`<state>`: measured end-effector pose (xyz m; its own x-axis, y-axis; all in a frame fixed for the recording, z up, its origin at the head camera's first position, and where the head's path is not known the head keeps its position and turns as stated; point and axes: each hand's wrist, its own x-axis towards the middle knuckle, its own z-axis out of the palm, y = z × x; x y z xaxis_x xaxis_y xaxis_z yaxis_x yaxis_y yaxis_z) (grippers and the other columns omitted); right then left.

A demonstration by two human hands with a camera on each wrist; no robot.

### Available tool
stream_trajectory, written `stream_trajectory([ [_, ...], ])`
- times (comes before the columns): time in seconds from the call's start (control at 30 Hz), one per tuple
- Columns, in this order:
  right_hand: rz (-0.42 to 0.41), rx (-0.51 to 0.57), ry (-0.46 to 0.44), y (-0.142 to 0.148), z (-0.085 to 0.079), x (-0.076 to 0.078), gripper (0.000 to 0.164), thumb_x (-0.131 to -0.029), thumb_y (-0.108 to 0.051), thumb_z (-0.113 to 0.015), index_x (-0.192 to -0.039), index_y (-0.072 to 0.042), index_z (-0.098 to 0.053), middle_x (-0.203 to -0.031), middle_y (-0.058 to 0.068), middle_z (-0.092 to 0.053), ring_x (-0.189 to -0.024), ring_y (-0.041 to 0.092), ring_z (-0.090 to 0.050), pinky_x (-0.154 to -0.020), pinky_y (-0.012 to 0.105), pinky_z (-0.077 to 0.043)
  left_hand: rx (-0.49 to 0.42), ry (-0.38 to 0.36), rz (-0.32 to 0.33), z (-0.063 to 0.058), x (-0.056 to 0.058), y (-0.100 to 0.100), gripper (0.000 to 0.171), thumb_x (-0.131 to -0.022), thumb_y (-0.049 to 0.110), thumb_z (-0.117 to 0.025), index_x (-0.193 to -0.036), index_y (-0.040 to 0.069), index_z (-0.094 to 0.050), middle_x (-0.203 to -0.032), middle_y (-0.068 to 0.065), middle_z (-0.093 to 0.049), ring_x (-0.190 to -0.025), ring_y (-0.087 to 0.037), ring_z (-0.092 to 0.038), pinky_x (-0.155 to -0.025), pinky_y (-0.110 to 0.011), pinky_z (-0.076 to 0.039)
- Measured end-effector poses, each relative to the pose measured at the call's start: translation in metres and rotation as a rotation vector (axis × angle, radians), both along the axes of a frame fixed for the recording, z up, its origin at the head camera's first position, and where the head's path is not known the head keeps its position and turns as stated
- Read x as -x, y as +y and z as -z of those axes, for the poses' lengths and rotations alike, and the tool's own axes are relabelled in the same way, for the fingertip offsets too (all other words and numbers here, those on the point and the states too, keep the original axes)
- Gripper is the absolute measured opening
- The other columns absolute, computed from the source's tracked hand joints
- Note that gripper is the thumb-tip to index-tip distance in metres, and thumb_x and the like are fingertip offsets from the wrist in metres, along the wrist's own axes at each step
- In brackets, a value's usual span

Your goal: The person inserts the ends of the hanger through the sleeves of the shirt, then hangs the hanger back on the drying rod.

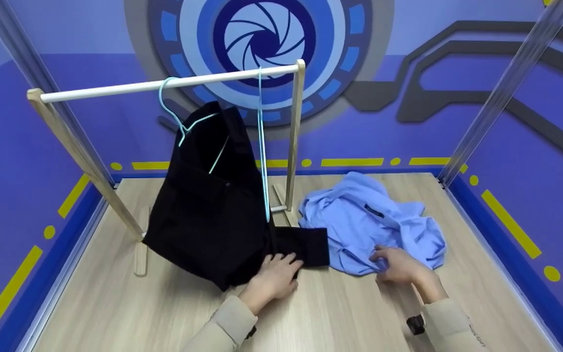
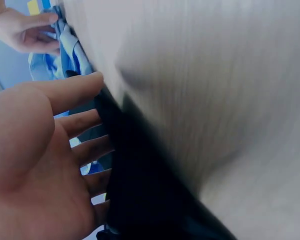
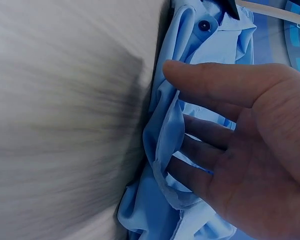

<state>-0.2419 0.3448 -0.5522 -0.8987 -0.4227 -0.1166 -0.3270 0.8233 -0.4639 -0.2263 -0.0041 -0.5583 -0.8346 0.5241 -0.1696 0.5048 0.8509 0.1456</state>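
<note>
Black trousers (image 1: 203, 210) hang from a light-blue hanger (image 1: 166, 100) on the rack, their lower part reaching down to the table. My left hand (image 1: 275, 276) rests against their lower right edge; in the left wrist view its fingers (image 2: 90, 150) are spread, gently bent, against the black cloth. To the right, a crumpled light-blue shirt (image 1: 355, 220) with a dark collar label lies on the table. My right hand (image 1: 399, 265) is at the shirt's front edge. In the right wrist view its thumb stands apart from its fingers, beside a fold of the shirt (image 3: 165, 130).
A wooden rack with a white rail (image 1: 115, 91) stands at the back left. A second light-blue hanger (image 1: 262, 146) hangs near its right post (image 1: 295, 137). Blue-purple walls with metal corner posts enclose the table (image 1: 350, 313).
</note>
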Motion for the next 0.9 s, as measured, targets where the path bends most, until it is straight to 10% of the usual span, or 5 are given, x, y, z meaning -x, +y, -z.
stream_trajectory([
  [0.9, -0.107, 0.082, -0.050, 0.000, 0.001, -0.008, 0.039, -0.074, -0.015, -0.087, -0.108, -0.002, -0.074, -0.146, 0.029, -0.051, -0.132, 0.054, -0.046, -0.108, 0.065, -0.035, -0.018, -0.015, -0.249, -0.012, 0.022, -0.044, 0.043, -0.099, 0.027, -0.068, -0.131, 0.000, -0.064, -0.136, -0.021, -0.059, -0.125, -0.041, -0.054, -0.102, -0.056, -0.043],
])
